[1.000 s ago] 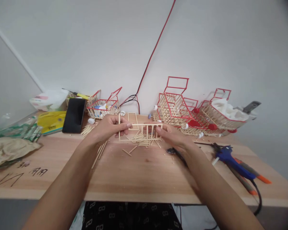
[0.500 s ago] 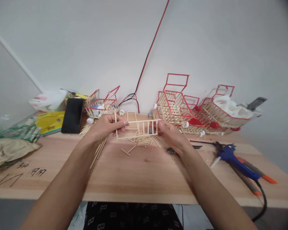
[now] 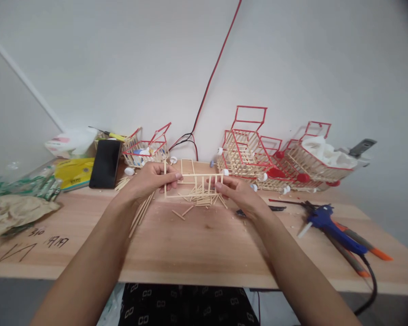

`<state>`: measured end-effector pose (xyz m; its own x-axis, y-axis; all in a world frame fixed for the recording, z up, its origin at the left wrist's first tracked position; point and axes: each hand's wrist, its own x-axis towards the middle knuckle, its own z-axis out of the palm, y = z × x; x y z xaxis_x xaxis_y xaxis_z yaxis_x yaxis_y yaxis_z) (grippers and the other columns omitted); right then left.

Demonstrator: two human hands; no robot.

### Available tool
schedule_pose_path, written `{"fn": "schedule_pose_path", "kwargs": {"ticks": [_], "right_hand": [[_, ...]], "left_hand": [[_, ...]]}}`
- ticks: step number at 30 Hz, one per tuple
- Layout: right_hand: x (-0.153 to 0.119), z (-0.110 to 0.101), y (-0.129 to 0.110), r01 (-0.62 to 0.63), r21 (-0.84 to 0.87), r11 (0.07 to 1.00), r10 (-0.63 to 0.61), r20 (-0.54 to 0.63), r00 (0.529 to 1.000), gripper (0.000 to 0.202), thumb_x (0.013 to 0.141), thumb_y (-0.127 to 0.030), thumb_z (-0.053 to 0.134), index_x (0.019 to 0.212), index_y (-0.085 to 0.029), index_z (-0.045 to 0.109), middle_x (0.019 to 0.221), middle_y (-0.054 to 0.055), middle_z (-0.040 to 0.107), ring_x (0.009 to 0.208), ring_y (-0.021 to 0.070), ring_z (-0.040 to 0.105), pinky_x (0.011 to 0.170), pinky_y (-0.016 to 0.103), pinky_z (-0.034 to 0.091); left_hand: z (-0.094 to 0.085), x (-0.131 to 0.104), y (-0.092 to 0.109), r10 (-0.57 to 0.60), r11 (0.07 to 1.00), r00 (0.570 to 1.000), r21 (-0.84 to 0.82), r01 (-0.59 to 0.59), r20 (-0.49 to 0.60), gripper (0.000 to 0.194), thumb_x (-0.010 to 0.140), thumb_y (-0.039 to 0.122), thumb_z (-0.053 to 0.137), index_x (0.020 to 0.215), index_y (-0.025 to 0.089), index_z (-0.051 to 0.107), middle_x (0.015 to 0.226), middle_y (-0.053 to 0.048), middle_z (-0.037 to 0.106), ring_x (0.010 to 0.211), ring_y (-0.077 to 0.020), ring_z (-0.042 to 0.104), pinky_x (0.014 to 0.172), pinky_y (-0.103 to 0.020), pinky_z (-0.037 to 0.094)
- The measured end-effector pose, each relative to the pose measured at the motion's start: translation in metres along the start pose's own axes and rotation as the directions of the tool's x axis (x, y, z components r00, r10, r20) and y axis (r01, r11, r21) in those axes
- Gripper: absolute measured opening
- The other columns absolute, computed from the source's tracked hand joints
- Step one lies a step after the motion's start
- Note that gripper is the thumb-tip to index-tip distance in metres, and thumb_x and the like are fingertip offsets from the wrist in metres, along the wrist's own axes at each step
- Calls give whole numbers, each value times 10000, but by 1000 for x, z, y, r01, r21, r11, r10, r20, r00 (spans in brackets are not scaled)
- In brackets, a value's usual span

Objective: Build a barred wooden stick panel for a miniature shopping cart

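A small rectangular frame of thin wooden sticks point(image 3: 193, 175) is held up above the table, with several crossbars toward its right end. My left hand point(image 3: 159, 177) pinches its left end between thumb and fingers. At the right end, my right hand point(image 3: 230, 188) has its thumb and fingers closed on the frame by the last crossbars. Behind it stands another plain stick frame point(image 3: 187, 160), partly hidden. Loose short sticks point(image 3: 204, 199) lie in a pile below the held frame, and longer sticks point(image 3: 140, 216) rest beside my left wrist.
Miniature stick shopping carts with red edges point(image 3: 246, 147) line the wall, one point(image 3: 146, 151) at the left. A blue glue gun point(image 3: 333, 226) lies over orange-handled pliers point(image 3: 377, 253) on the right. A black phone point(image 3: 105, 164) leans near a yellow packet point(image 3: 74, 174) on the left.
My right hand has shifted slightly left and down, its fingers now over the frame's right-end crossbars. My left hand keeps its hold. The view has shifted slightly.
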<state>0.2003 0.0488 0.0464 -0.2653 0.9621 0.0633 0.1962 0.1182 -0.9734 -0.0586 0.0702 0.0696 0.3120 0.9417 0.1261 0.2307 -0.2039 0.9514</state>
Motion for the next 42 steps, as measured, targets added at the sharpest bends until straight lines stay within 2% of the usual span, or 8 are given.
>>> {"fn": "schedule_pose_path", "kwargs": {"ticks": [12,18,22,28,35,38,40,42], "right_hand": [[3,12,11,-37,109,993,43,-50,998,386,728,-534,699,868,-178,755,882,68,738,842,190,650,814,321,451],[6,14,14,-22,233,972,51,-117,992,366,713,-526,717,812,-174,742,835,59,736,734,150,631,735,291,447],[6,17,8,1,355,935,69,-185,980,363,665,-517,755,767,-169,730,780,55,731,708,157,634,711,295,456],[8,17,6,36,438,898,80,-243,967,364,608,-506,796,734,-173,723,740,45,727,684,160,642,713,296,472],[9,20,9,43,412,910,94,-306,947,401,592,-542,786,735,-174,717,757,55,737,724,191,662,717,316,503],[10,18,10,71,421,904,95,-360,928,405,604,-540,778,766,-173,719,769,59,738,769,201,672,730,320,509],[11,17,12,98,428,898,89,-397,914,393,623,-530,768,791,-178,718,782,58,739,794,202,675,745,324,511],[12,17,14,118,406,906,73,-424,903,372,650,-519,754,805,-182,721,803,58,741,801,198,675,756,326,508]], "left_hand": [[8,-1,7,-36,999,999,-13,36,16,289,721,403,721,615,147,637,554,-5,598,479,-75,464,426,-190,327],[11,1,-2,-50,990,999,-134,47,-17,277,704,417,741,708,147,679,624,-19,639,511,-82,500,463,-200,348],[16,4,-6,-88,950,996,-302,82,-7,323,679,406,771,876,157,713,792,-50,701,665,-116,596,607,-233,444],[35,7,-13,-128,915,992,-385,124,16,329,659,363,798,903,153,732,971,-93,703,792,-131,597,638,-226,431],[61,7,-12,-187,854,982,-495,160,-4,352,670,376,757,920,142,678,918,-87,693,822,-164,628,666,-256,465],[60,6,-8,-177,910,952,-410,63,-248,364,713,402,695,976,170,596,895,-57,667,782,-157,624,618,-238,462],[57,3,-3,-24,968,854,-226,-110,-521,320,758,389,651,996,199,553,914,-33,645,789,-143,612,631,-225,462],[54,-2,2,204,971,747,33,-237,-633,255,796,353,625,1000,211,568,953,-27,640,836,-139,604,697,-226,463]]}}
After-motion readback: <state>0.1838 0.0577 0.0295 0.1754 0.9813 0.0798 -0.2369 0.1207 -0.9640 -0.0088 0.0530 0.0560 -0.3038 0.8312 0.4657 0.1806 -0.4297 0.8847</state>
